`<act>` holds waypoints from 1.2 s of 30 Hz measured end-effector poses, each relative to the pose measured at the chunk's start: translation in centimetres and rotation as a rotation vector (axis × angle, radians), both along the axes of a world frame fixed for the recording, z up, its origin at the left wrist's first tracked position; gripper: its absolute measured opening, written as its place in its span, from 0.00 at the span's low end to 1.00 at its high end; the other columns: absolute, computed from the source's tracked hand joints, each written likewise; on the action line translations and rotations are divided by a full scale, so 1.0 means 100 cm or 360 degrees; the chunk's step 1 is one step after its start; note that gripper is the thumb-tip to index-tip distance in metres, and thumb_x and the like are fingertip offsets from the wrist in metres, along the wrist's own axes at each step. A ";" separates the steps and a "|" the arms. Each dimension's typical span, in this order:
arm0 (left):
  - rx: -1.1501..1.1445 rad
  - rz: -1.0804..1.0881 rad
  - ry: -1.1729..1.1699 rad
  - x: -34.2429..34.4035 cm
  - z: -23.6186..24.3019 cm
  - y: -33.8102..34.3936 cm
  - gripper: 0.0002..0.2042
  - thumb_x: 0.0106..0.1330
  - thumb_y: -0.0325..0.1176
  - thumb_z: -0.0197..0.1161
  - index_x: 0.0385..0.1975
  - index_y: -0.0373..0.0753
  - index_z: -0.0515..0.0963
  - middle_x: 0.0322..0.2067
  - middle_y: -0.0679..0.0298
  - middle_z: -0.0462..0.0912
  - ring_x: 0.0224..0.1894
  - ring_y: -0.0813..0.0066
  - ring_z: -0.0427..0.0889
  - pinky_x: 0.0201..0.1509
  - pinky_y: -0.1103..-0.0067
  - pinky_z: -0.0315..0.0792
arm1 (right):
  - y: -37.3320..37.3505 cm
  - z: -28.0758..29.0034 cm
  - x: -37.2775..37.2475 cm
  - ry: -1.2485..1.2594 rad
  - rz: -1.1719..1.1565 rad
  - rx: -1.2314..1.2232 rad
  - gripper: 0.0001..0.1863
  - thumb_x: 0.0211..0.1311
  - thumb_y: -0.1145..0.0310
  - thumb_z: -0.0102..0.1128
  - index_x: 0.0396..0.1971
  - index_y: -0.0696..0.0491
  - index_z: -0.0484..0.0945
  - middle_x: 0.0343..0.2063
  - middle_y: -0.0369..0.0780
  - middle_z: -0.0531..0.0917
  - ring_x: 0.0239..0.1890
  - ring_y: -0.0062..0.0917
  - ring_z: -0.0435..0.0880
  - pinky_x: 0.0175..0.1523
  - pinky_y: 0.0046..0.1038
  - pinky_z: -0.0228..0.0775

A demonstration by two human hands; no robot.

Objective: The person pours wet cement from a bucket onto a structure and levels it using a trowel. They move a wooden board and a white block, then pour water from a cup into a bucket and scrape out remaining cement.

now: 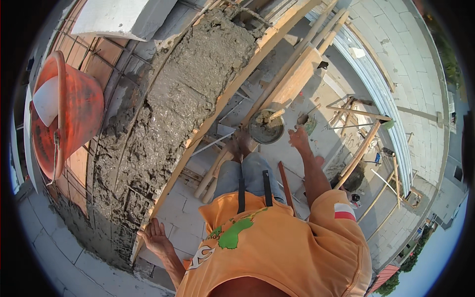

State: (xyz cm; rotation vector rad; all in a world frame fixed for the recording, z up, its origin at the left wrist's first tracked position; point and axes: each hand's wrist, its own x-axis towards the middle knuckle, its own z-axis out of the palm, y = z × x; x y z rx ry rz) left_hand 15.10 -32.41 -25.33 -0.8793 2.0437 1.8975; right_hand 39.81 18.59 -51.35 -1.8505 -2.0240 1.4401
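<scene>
My left hand [157, 238] rests at the edge of a wooden form board [230, 87] beside wet grey concrete [185, 74], its fingers apart and empty. My right hand [300, 137] is raised just right of a round pail [262, 133], fingers loosely apart with nothing visible in them. The pail holds grey mix and a pale wooden handle [274, 115]. An orange bucket [79, 114] with a white object [45, 101] inside sits at the left on rebar and wood. My bare feet [237, 146] are on wooden poles beside the pail.
A white block [121, 17] lies at the upper left. Long poles and a plank [292, 79] run toward the upper right. Lower down to the right are corrugated metal sheets [376, 99], propped timbers [358, 158] and light block walls [410, 59]. Rebar [123, 62] sticks out beside the concrete.
</scene>
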 end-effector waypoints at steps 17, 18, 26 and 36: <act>-0.0196 -0.0084 -0.0104 0.001 0.004 -0.013 0.41 0.69 0.63 0.42 0.58 0.19 0.61 0.58 0.38 0.68 0.63 0.51 0.69 0.62 0.62 0.67 | 0.005 0.012 -0.064 0.0246 -0.0153 -0.0307 0.31 0.61 0.57 0.63 0.57 0.60 0.68 0.34 0.42 0.82 0.24 0.22 0.83 0.22 0.21 0.73; -0.0198 -0.0117 -0.0135 0.001 0.001 -0.016 0.41 0.69 0.63 0.41 0.58 0.22 0.63 0.59 0.41 0.68 0.63 0.52 0.69 0.63 0.62 0.65 | 0.002 -0.001 -0.057 0.0267 -0.0174 -0.0329 0.31 0.61 0.57 0.63 0.58 0.61 0.67 0.34 0.42 0.82 0.25 0.22 0.83 0.22 0.20 0.73; -0.0289 -0.0265 -0.0159 -0.005 0.005 -0.028 0.42 0.68 0.65 0.40 0.58 0.22 0.64 0.54 0.39 0.73 0.56 0.51 0.75 0.58 0.62 0.70 | -0.027 -0.085 -0.021 0.0473 -0.0563 -0.0215 0.26 0.62 0.63 0.58 0.54 0.66 0.69 0.30 0.42 0.80 0.18 0.22 0.80 0.17 0.20 0.70; -0.0462 -0.0314 -0.0319 -0.005 0.017 -0.026 0.46 0.64 0.68 0.43 0.62 0.23 0.56 0.63 0.40 0.58 0.66 0.47 0.57 0.68 0.55 0.54 | -0.062 -0.270 0.076 -0.0558 -0.0671 0.0147 0.27 0.53 0.56 0.60 0.39 0.69 0.75 0.42 0.62 0.79 0.50 0.57 0.76 0.56 0.43 0.66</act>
